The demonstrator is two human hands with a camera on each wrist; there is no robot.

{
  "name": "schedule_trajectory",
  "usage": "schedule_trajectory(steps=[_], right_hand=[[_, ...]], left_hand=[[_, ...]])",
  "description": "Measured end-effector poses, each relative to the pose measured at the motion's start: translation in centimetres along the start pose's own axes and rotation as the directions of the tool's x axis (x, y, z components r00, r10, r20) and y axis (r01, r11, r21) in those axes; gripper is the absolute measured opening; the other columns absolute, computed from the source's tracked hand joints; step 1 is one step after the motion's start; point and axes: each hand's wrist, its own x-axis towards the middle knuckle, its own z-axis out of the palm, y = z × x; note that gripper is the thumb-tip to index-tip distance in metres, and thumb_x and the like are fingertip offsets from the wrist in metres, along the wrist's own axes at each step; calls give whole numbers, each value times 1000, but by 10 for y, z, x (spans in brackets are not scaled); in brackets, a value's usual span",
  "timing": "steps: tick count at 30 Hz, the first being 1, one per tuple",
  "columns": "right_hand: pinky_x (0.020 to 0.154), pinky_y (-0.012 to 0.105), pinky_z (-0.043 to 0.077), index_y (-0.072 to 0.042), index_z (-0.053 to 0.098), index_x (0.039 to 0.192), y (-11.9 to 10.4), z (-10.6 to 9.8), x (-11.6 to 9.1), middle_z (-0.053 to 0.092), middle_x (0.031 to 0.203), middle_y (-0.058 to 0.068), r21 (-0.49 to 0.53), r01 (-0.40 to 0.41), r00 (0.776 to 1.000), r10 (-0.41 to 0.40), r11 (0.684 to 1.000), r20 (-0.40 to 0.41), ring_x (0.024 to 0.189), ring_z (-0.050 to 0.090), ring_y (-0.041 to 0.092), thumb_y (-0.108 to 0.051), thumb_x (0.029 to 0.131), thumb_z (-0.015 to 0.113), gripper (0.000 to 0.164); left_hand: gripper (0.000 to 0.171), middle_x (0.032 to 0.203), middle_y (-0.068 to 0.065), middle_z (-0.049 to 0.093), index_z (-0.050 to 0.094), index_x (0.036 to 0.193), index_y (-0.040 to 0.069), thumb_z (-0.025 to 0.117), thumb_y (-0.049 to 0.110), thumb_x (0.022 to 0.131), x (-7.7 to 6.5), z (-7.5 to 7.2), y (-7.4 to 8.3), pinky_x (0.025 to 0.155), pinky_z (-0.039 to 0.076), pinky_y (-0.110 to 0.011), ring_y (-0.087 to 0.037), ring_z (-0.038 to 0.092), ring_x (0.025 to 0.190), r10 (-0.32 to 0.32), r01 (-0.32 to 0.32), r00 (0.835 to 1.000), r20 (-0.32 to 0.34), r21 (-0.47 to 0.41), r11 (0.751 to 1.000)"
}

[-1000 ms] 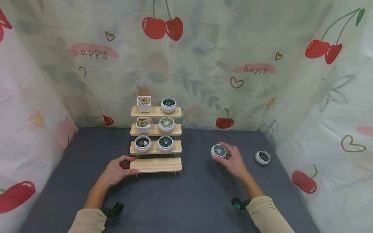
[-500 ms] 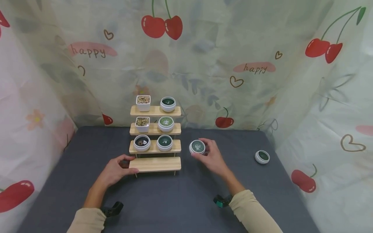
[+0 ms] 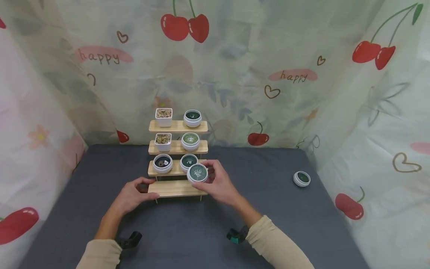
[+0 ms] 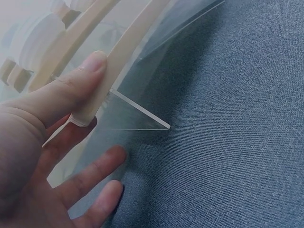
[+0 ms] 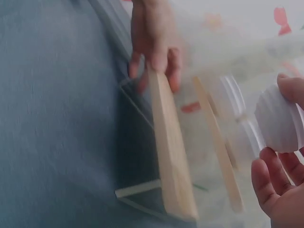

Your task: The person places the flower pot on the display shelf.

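Observation:
My right hand [image 3: 220,183] grips a round white pot with a speckled green top [image 3: 197,173], held above the right end of the lowest wooden shelf [image 3: 176,188]. In the right wrist view the pot [image 5: 278,121] is seen from the side, between thumb and fingers. At that shelf's left end, my left hand [image 3: 132,196] pinches the board; the left wrist view shows the thumb on top and a finger beneath the board [image 4: 126,52]. On the shelf just above stand a dark-topped round pot [image 3: 162,163] and a green-topped one [image 3: 189,161], partly hidden by the held pot.
The two upper shelves [image 3: 178,126] each bear a square white pot [image 3: 163,117] and a round one [image 3: 192,118]. Another round pot [image 3: 301,179] sits at the right of the dark grey tabletop [image 3: 268,201]. Printed cloth [image 3: 231,74] hangs behind and at both sides.
My right hand has carried the speckled green pot leftward, from over the tabletop to over the lowest shelf. The left hand keeps its hold on the board.

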Motion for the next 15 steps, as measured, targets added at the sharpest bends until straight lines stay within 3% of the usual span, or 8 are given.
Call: schedule_trajectory(steps=[7, 15], right_hand=[[85, 50, 57, -9, 52, 131, -2, 30, 0, 59, 126, 11, 90, -16, 997, 9, 996, 78, 101, 63, 24, -13, 80, 88, 63], [84, 40, 58, -17, 59, 131, 9, 69, -3, 56, 124, 6, 23, 64, 997, -64, 998, 30, 107, 64, 22, -21, 80, 90, 60]], left_hand=[[77, 128, -18, 68, 61, 136, 12, 89, 50, 75, 3, 1, -2, 76, 51, -30, -22, 68, 101, -1, 1, 1000, 7, 1, 1000], [76, 130, -18, 68, 62, 135, 12, 88, 50, 76, 5, 1, -3, 75, 51, -29, -22, 68, 101, 4, -4, 1000, 0, 8, 1000]])
